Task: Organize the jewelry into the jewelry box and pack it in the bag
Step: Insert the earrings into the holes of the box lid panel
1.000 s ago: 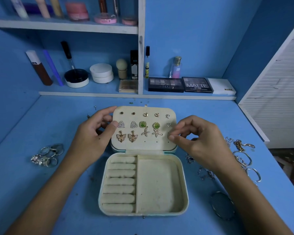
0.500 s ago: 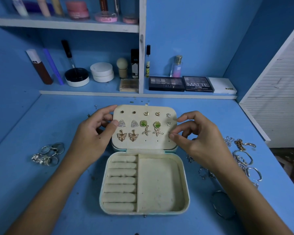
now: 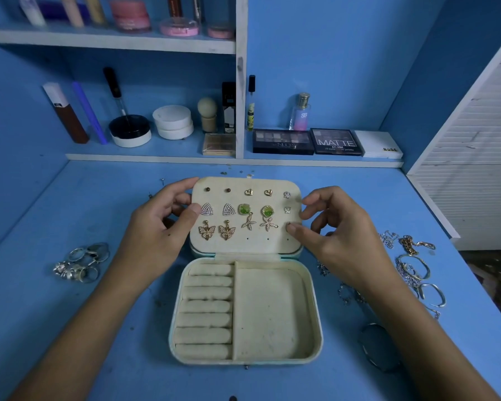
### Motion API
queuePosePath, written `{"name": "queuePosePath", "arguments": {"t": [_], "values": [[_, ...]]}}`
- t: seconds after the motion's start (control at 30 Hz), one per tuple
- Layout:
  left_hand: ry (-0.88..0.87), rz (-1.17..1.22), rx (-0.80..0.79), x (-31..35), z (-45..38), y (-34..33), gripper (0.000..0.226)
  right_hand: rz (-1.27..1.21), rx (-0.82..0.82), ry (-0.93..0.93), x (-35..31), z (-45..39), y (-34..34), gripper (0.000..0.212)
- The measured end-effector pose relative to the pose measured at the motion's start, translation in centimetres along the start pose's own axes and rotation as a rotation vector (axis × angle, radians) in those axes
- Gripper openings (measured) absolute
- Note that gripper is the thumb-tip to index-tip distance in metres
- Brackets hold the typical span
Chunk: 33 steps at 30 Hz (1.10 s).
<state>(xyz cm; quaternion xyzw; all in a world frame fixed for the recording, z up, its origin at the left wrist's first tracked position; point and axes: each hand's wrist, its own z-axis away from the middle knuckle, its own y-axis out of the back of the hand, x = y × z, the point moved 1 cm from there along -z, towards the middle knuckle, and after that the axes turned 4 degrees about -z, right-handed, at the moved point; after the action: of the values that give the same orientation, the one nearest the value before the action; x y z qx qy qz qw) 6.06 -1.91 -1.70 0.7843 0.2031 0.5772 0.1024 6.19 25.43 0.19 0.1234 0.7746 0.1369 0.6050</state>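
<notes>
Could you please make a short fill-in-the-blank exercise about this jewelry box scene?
1. The jewelry box lies ____ on the table.
2. The butterfly earrings sit in the ____ row of the lid panel.
3. The pile of rings lies beside the person's ____ arm.
4. The ring rolls in the box hold ____ rings.

Missing words: open; bottom; left; no

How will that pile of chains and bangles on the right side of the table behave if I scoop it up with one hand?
The pile of chains and bangles looks tangled, so it would probably lift as one clump. The thin chains likely hang floppy and could slip between fingers. The round bangles seem rigid and may roll away on the table if dropped.
</notes>
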Motion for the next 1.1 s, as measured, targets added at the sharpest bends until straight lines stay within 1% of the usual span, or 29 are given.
{"name": "queuePosePath", "arguments": {"t": [0.27,0.4,0.57,0.73,0.87,1.03,1.1], "values": [[0.005,0.005,-0.007,0.0,0.1,0.0,0.037,-0.003,0.007,-0.036,0.0,0.0,0.0,0.039],[0.018,-0.009,-0.009,-0.2,0.0,0.0,0.037,-0.022,0.040,-0.012,0.1,0.0,0.1,0.031],[0.038,-0.017,-0.018,-0.3,-0.1,-0.1,0.036,0.062,0.049,0.095,-0.1,0.3,-0.1,0.022],[0.068,-0.030,-0.026,-0.2,-0.1,-0.2,0.036,0.224,-0.016,0.247,-0.1,0.6,-0.5,0.023],[0.075,-0.047,-0.023,-0.1,-0.1,-0.1,0.036,0.302,-0.031,0.288,-0.4,0.8,-0.7,0.023],[0.084,-0.001,-0.044,0.3,-0.1,0.2,0.035,0.357,-0.059,0.217,-1.6,0.9,-0.3,0.026],[0.068,0.012,-0.050,0.7,0.0,0.4,0.037,0.307,-0.011,0.145,-2.4,1.6,-0.1,0.021]]}}
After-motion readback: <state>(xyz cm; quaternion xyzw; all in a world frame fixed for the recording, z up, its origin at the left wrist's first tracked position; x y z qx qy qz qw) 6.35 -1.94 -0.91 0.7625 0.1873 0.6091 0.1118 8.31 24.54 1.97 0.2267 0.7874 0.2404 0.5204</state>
